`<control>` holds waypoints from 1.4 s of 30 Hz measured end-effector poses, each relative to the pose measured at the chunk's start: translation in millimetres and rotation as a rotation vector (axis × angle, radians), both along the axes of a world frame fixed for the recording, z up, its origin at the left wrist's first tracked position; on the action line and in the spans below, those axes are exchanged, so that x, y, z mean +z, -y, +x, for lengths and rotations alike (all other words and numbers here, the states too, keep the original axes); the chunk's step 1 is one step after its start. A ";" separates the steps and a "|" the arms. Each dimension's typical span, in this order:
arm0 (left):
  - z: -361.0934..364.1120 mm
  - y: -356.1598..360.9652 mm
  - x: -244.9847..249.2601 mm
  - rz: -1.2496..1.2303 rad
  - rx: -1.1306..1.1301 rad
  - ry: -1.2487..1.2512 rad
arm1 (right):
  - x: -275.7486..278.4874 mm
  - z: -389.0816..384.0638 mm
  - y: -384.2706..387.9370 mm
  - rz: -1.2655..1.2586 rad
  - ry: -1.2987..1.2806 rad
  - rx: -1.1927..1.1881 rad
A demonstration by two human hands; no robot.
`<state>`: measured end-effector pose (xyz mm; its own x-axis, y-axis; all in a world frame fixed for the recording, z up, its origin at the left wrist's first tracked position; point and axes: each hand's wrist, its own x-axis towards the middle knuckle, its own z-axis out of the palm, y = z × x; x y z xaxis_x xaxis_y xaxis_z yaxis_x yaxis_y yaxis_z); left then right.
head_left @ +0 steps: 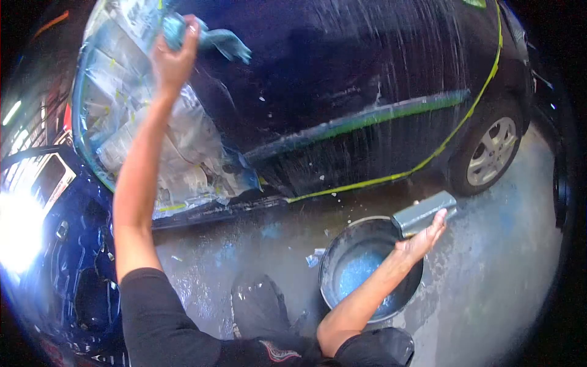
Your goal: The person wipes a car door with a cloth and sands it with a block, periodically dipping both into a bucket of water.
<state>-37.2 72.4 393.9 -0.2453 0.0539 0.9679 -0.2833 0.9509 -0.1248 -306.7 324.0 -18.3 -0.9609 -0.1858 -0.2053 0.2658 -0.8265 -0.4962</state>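
My left hand is raised at the upper left, its fingers closed round a wet teal cloth whose loose end swings out to the right. Behind it stands the dark car body panel, streaked with water and whitish runs. Lower right, my right hand grips a long grey sanding block, tilted over the far right rim of a black bucket. Bluish, cloudy water lies in the bucket, partly hidden by my right forearm.
Masking paper and plastic cover the car's left opening. Yellow-green tape edges the panel, near a wheel. A blue car part stands at left. The floor is wet, with scraps beside the bucket.
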 end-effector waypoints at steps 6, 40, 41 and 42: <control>-7.9 70.3 4.9 -0.591 0.450 0.219 | -1.4 3.1 5.8 -0.005 -0.044 0.042; -70.7 33.9 -30.2 -0.567 0.477 0.353 | 27.8 -14.9 19.9 0.447 -0.534 0.165; -84.4 28.8 -31.8 -0.642 0.474 0.396 | 20.2 -27.2 24.9 0.712 -0.821 0.088; -95.4 23.6 -41.1 -0.666 0.506 0.464 | 32.2 -28.0 16.8 0.789 -0.908 0.228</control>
<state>-132.6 48.8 352.8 -0.7419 0.3405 0.5776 -0.4281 0.4226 -0.7989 -334.7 307.2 13.9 -0.7755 -0.4965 0.3900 -0.3380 -0.1951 -0.9207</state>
